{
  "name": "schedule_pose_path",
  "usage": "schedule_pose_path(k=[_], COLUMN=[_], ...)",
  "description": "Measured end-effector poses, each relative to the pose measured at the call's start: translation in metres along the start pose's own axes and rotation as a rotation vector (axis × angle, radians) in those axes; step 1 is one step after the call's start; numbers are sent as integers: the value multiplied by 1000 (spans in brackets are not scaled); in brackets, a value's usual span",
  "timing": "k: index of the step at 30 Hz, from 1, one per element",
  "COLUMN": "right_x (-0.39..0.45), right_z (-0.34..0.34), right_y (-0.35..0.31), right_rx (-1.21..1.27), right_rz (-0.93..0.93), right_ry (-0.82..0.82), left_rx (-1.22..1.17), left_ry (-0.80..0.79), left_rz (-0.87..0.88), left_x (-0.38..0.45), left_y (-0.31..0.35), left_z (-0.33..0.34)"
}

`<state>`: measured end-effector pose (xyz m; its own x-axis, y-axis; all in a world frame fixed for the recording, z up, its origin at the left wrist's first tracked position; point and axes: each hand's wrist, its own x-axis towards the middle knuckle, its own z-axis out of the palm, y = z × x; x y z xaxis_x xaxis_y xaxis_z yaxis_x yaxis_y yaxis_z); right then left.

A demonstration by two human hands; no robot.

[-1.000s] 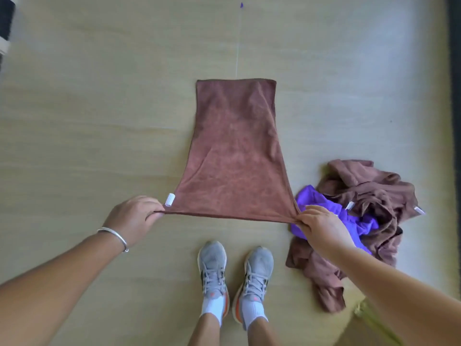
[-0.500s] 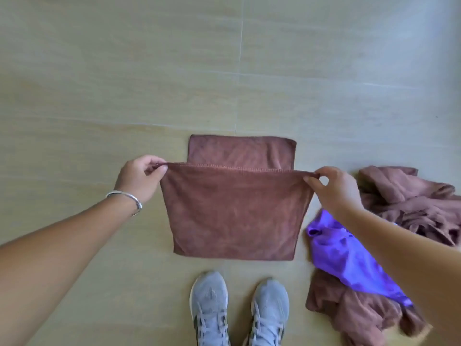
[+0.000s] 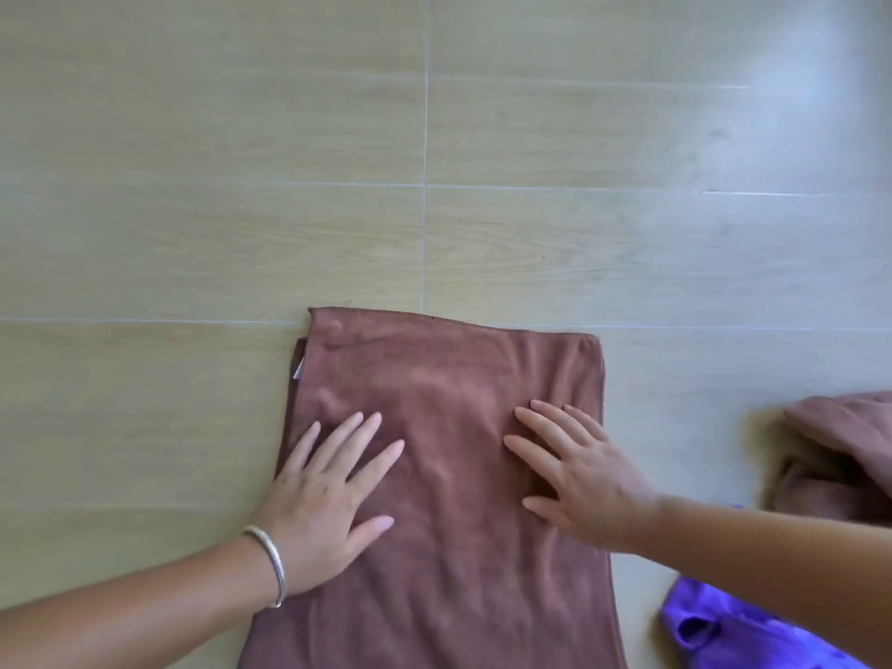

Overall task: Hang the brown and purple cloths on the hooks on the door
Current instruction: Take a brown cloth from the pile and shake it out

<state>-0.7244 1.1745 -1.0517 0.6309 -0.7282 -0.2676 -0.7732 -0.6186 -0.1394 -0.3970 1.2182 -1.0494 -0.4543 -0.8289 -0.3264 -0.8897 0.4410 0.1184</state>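
A brown cloth (image 3: 449,379) lies folded in half on the floor, its far edge straight and a white tag showing at its left side. My left hand (image 3: 328,494) lies flat on the cloth's left part with fingers spread and straight. My right hand (image 3: 574,470) presses flat on the right part, fingers also straight. A purple cloth (image 3: 714,625) is bunched on the floor at the bottom right, partly hidden by my right forearm. No door or hooks are in view.
A crumpled heap of more brown cloth (image 3: 840,456) lies at the right edge, above the purple one. The wood-look tile floor (image 3: 241,210) stretches ahead and to the left. A silver bangle (image 3: 270,562) circles my left wrist.
Both hands let go of the cloth's near edge after folding it over onto the far half. They now lie flat on the folded cloth. The camera has come closer to the floor.
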Motion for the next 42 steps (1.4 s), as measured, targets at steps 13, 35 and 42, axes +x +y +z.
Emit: schedule_pose_path(k=[13, 35, 42], right_x=[117, -5, -46], right_z=[-39, -12, -141], right_y=[80, 7, -9], right_rx=[-184, -132, -90], right_rz=[269, 36, 131], right_ry=[22, 106, 84], left_rx=[136, -30, -76], left_ry=[25, 337, 250], left_rz=[-265, 83, -31], left_x=[131, -8, -57], left_y=[-94, -48, -36], left_z=[-34, -22, -145])
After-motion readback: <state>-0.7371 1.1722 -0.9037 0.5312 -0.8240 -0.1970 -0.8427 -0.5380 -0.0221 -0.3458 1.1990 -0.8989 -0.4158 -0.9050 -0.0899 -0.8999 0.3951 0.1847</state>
